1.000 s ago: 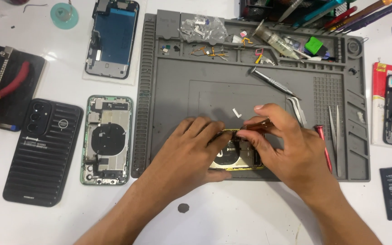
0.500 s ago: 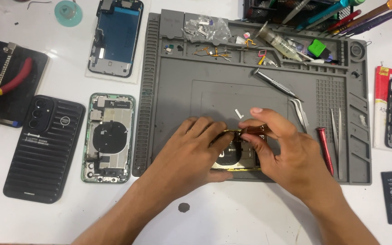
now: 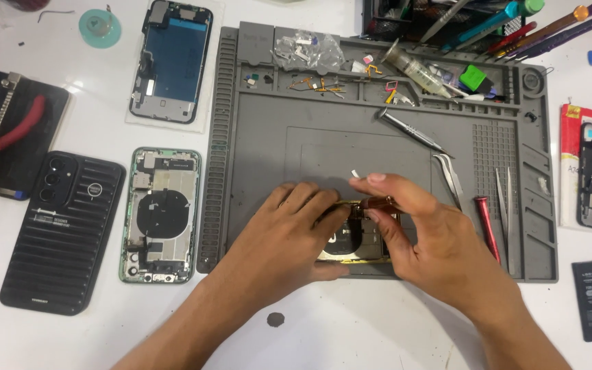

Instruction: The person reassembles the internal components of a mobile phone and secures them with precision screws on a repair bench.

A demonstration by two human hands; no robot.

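Both hands are working on an open phone (image 3: 351, 248) with a gold edge, lying at 6 o'clock on the grey mat (image 3: 262, 151). The left hand (image 3: 289, 236) is lying flat over it, fingers together, pressing it still. The right hand (image 3: 423, 236) is bending over from 3 o'clock, its thumb and finger pinching closed on a small brown part (image 3: 378, 202) at the phone's top edge. That part might bend or tear (it looks thin) if the pinching is too hard. The tweezers (image 3: 450, 175) are lying nearby at 1 o'clock.

Left hand (image 3: 289, 229) lies palm down, fingers curled; right hand (image 3: 433, 240) meets it, fingers pinched together
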